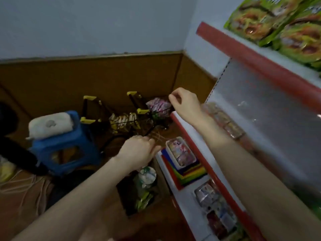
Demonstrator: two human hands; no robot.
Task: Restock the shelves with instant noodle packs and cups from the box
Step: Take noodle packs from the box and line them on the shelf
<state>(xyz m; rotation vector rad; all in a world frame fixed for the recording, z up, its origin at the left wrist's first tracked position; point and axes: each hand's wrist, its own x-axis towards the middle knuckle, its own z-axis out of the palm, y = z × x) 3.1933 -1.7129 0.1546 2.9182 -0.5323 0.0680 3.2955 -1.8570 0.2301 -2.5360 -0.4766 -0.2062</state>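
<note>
Stretches both bare forearms forward from the bottom edge. Holds the left hand point(139, 151) above the far end of the cardboard box point(162, 183), fingers curled in toward the palm. Shows thin tan strands point(159, 138) right at those fingertips; cannot tell whether pinched or merely beside them.

Holds the right hand point(184, 103) higher, over the far end of the middle shelf point(211, 168), wrist bent, fingers hooked down and drawn toward the thumb. Has nothing visible between them, and touches no pack.

Leaves the box on the floor just beside the shelving, open-topped, with a noodle cup point(147, 176) lid-up and green packs point(144, 200) inside. Has more green noodle packs point(281, 26) stacked on the upper shelf point(251, 54), and a blurred row of packs point(224, 122) on the middle shelf under the right forearm. Carries a white tray of packets point(180, 154) on a rainbow-coloured stack point(192, 173) on the lower shelf point(166, 171).

Backs onto a wire basket of pink packets point(159, 107) past the right hand. Has a blue stool point(66, 152) with a white bundle point(50, 124) on top, to the left.
</note>
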